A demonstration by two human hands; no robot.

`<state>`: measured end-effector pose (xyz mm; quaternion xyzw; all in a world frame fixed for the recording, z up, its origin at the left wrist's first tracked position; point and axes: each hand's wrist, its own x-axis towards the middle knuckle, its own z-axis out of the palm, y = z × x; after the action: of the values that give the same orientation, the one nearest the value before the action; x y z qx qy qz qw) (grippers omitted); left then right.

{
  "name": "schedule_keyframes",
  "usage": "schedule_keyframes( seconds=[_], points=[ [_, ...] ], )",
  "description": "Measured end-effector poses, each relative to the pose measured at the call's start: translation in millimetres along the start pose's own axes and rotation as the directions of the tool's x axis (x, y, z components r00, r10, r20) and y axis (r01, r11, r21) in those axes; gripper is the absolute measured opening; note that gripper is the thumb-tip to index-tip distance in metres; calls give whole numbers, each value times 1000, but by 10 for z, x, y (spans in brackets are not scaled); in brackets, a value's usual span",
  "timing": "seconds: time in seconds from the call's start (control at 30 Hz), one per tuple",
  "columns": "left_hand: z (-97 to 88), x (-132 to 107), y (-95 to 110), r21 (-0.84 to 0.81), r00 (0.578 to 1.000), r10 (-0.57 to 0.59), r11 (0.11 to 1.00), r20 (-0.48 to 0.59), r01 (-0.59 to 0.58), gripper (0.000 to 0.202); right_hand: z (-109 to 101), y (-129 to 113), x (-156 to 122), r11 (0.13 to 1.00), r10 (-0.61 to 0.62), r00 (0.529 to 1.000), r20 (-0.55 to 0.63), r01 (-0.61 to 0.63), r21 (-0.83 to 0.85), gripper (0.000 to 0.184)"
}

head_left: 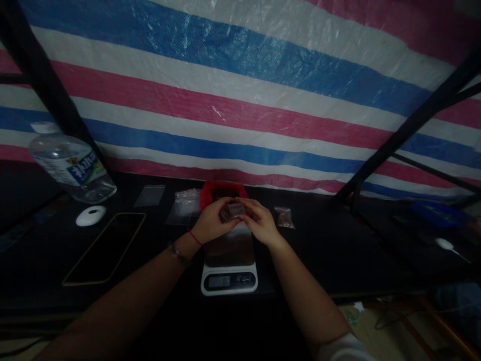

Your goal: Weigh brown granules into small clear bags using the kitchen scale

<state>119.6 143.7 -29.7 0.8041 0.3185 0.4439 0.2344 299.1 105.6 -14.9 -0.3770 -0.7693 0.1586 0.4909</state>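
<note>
No text can be read with certainty. On the clear bottle (63,150), the label (88,167) carries large white characters on a blue patch, tilted and too blurred to make out, with lines of smaller, illegible print to their left. On the white scale (230,253), the lit display (219,282) shows faint digits too dim to read; the pale markings (245,279) beside it are likewise unclear.
</note>
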Motion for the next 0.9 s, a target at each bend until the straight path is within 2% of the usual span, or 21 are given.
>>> schedule_keyframes(
  seconds=[0.23,0.43,0.6,0.7,0.8,0.87,0.9],
  points=[
    [-13,-7,39,-52,1000,1,999,-21,-2,43,43,8,-8,999,41,998,-54,-41,9,43],
    [-22,-11,5,-58,996,-40,998,-77,35,45,12,31,2,997,6,998,-67,-11,-72,43],
    [-20,-9,-27,-56,997,-55,997,-51,52,47,3,53,-1,994,12,1000,26,-9,-111,58],
    [-14,0,-94,-88,995,-88,993,-52,83,46,-90,150,23,983,19,1000,-11,-21,-183,64],
    [-27,13,-159,-166,985,-144,978,-97,127,42,-281,360,45,940,122,981,-149,-163,-301,53],
    [-48,16,-174,-243,981,-146,963,-124,113,41,-410,531,37,859,252,944,-213,-320,-400,45],
    [-58,14,-174,-283,984,-129,955,-122,91,41,-459,613,25,800,337,919,-205,-394,-452,45]
  ],
)
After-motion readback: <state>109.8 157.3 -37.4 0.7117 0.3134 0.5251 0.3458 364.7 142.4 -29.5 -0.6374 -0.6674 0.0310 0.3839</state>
